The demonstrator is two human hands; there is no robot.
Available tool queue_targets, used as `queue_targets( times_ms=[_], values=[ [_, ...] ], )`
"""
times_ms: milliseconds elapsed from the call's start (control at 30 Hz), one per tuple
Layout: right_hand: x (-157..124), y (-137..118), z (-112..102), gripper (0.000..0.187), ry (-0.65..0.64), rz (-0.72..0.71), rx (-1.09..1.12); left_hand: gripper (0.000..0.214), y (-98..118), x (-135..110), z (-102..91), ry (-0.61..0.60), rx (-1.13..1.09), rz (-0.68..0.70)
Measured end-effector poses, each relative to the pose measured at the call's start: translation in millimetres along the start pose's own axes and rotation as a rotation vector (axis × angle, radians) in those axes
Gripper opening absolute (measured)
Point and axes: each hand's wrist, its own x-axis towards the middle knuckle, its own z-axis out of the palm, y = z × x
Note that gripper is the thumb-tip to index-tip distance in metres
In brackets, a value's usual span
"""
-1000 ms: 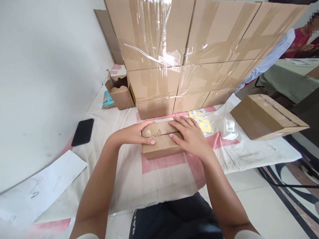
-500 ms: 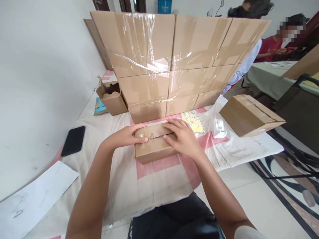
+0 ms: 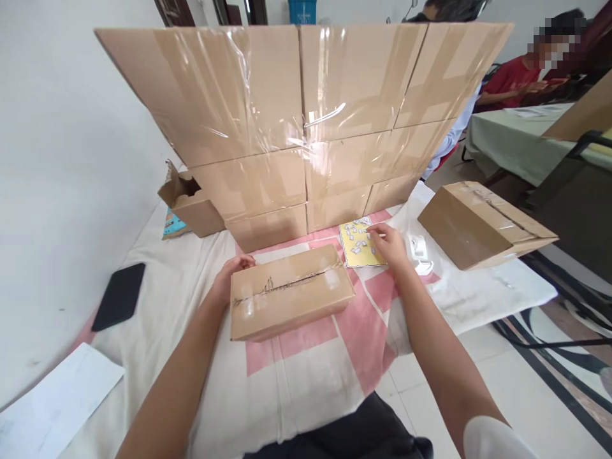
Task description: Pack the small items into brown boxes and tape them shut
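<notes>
A closed cardboard box (image 3: 296,290) lies in front of me, its taped seam running along the top and torn in places. My left hand (image 3: 233,275) is against its far left corner, fingers curled; the box hides part of that hand. On a yellow sheet (image 3: 354,255) strewn with small white pieces, my right hand (image 3: 389,245) has its fingertips drawn together in a pinch. Whatever lies between those fingertips is too small to make out. Just right of that hand stands a white tape dispenser (image 3: 419,258).
A wall of taped cardboard boxes (image 3: 268,121) rises behind. An opened box (image 3: 198,213) stands at left, a larger closed box (image 3: 482,223) at right. A black phone-like slab (image 3: 119,296) and white sheet (image 3: 57,405) lie left. A person (image 3: 511,86) sits across the room.
My right hand has left the box top and moved right onto the yellow sheet. The left hand has slid to the box's far left corner. My view has shifted somewhat.
</notes>
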Motion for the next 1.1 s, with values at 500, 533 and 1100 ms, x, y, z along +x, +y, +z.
queue_targets(
  times_ms=[500, 533, 1100],
  values=[
    [-17.1, 14.5, -18.5, 0.028, -0.279, 0.072, -0.468, 0.052, -17.5, 11.3, -18.4, 0.076, -0.012, -0.006],
    [-17.1, 13.6, -17.8, 0.024, -0.290, 0.077, -0.484, 0.052, -17.7, 10.8, -17.7, 0.085, -0.008, -0.002],
    [-31.2, -32.0, -11.9, 0.020, -0.347, -0.129, 0.275, 0.047, -10.6, 4.5, -12.2, 0.119, 0.136, -0.026]
  ],
)
